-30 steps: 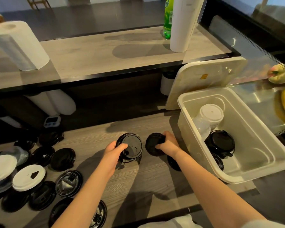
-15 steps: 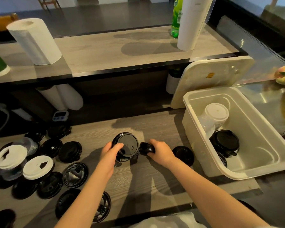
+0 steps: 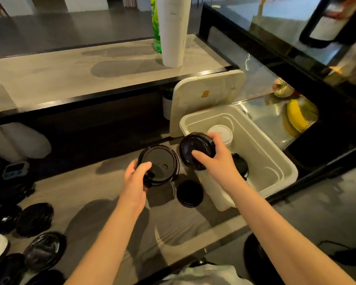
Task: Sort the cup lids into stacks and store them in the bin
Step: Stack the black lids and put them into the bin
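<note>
Left hand (image 3: 135, 179) — grip curled round a stack of black round plastic lids (image 3: 159, 163), over the grey wood-grain table (image 3: 90, 194). Right hand (image 3: 219, 161) — grip pinching a single black round plastic lid (image 3: 195, 149), tilted, at the near-left rim of the white rectangular plastic bin (image 3: 275, 157).

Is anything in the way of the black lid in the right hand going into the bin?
Nothing visible is. The right hand holds the black lid over the open bin's near rim. The bin's cover leans behind it. A white stack and black lids sit inside, with bare floor beside them.
</note>
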`<move>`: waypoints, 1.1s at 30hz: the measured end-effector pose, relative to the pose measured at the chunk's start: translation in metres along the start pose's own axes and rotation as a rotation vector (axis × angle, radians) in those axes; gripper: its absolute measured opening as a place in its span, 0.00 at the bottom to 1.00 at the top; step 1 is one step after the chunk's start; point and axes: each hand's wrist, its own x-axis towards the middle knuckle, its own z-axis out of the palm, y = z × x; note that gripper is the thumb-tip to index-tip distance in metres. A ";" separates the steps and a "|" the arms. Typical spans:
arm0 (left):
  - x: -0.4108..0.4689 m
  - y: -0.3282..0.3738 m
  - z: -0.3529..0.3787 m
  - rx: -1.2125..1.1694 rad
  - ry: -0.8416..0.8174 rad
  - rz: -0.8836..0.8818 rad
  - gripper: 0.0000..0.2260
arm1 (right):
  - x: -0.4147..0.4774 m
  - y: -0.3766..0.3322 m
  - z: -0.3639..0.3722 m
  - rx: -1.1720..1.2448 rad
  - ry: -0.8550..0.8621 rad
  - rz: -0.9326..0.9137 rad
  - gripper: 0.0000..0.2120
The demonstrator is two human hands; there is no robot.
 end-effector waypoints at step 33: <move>-0.007 -0.026 0.114 0.163 -0.022 0.174 0.10 | 0.069 0.108 -0.068 -1.344 -1.008 -0.275 0.18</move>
